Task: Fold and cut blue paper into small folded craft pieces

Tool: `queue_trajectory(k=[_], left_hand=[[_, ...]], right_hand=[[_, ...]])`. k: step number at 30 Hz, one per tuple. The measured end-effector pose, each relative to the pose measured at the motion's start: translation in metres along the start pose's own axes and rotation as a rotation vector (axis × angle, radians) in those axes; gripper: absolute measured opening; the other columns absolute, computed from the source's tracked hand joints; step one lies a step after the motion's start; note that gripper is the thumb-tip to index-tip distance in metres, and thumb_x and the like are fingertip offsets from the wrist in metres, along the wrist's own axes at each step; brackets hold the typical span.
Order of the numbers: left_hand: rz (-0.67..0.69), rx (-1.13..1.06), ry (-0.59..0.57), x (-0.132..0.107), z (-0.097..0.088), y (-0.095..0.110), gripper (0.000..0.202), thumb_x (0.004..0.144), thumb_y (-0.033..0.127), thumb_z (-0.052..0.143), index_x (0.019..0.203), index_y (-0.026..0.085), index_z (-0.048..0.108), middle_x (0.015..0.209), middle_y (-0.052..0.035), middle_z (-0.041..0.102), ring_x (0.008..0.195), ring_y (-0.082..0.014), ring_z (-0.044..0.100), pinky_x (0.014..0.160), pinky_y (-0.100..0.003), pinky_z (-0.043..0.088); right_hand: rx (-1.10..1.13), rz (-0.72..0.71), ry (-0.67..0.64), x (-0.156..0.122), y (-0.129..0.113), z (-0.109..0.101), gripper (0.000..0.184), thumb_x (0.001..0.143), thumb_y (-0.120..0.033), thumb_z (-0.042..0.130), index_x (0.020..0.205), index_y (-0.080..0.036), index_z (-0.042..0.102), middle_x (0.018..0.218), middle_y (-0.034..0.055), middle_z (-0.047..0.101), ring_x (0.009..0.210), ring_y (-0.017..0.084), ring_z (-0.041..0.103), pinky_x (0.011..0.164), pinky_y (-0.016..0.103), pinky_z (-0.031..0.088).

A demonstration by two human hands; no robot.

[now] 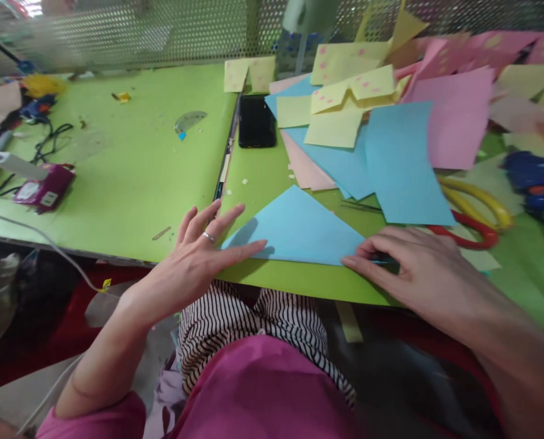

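Observation:
A light blue paper folded into a triangle lies at the near edge of the green table. My left hand is open, its fingers spread and resting on the triangle's left corner; a ring is on one finger. My right hand lies flat on the triangle's right corner, fingers stretched out and pressing the fold.
A heap of blue, pink and yellow paper sheets covers the far right. A black phone lies behind the triangle. Yellow and red scissors and a blue glue gun sit at the right. A maroon box and cables lie left.

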State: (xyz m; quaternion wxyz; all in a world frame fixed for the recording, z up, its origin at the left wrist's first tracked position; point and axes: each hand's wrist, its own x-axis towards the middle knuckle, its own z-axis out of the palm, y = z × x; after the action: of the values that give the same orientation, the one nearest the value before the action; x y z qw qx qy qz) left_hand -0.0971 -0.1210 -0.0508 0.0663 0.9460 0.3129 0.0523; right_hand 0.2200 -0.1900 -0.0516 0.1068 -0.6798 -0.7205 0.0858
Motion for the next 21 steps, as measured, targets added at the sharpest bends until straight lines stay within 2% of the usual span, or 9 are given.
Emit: queue_trajectory(k=[2,5,9,13,17,21], left_hand=[[0.069,0.024,-0.024,0.000,0.001,-0.002,0.100,0.068,-0.018,0.044,0.141,0.050,0.037,0.162,0.0018,0.005,0.148,-0.0377,0.001,0.115,-0.065,0.013],[0.076,0.048,-0.037,-0.002,0.003,-0.004,0.101,0.068,-0.018,0.046,0.140,0.053,0.038,0.163,0.0061,0.000,0.149,-0.0376,-0.002,0.115,-0.066,0.009],[0.060,0.043,-0.042,-0.003,0.003,-0.004,0.094,0.074,-0.015,0.049,0.139,0.052,0.041,0.164,0.0068,0.000,0.148,-0.0386,0.000,0.113,-0.068,0.012],[0.072,0.027,-0.037,-0.003,0.003,-0.003,0.085,0.079,-0.013,0.045,0.136,0.050,0.046,0.164,0.0063,0.002,0.148,-0.0406,0.004,0.110,-0.072,0.015],[0.075,0.039,-0.011,-0.005,0.004,-0.003,0.091,0.076,-0.016,0.042,0.138,0.050,0.044,0.163,0.0073,0.002,0.148,-0.0388,0.004,0.111,-0.070,0.016],[0.083,0.050,-0.005,-0.007,0.007,-0.004,0.093,0.071,-0.017,0.040,0.137,0.047,0.047,0.163,0.0069,0.003,0.148,-0.0382,0.006,0.111,-0.069,0.016]], right_hand=[[-0.001,-0.019,0.002,-0.002,0.000,0.000,0.064,0.086,-0.076,0.026,0.067,-0.024,0.058,0.073,0.0063,0.067,0.076,0.027,0.061,0.070,0.041,0.035],[0.005,-0.038,0.007,-0.003,0.001,0.001,0.052,0.091,-0.064,0.033,0.070,-0.024,0.058,0.074,0.0059,0.066,0.075,0.026,0.060,0.070,0.041,0.036],[0.018,-0.034,-0.003,-0.005,0.004,0.000,0.042,0.091,-0.056,0.040,0.073,-0.023,0.059,0.076,0.0050,0.065,0.075,0.025,0.059,0.072,0.042,0.038],[0.041,0.024,-0.018,-0.012,0.015,-0.004,0.040,0.089,-0.057,0.046,0.070,-0.024,0.059,0.077,0.0051,0.065,0.079,0.026,0.059,0.072,0.042,0.040],[0.057,0.087,-0.006,-0.021,0.025,-0.006,0.039,0.088,-0.057,0.047,0.072,-0.023,0.058,0.078,0.0055,0.065,0.079,0.027,0.060,0.071,0.043,0.040],[0.066,0.088,0.014,-0.026,0.026,-0.005,0.035,0.089,-0.053,0.048,0.074,-0.023,0.057,0.081,0.0067,0.065,0.080,0.027,0.060,0.073,0.043,0.042]])
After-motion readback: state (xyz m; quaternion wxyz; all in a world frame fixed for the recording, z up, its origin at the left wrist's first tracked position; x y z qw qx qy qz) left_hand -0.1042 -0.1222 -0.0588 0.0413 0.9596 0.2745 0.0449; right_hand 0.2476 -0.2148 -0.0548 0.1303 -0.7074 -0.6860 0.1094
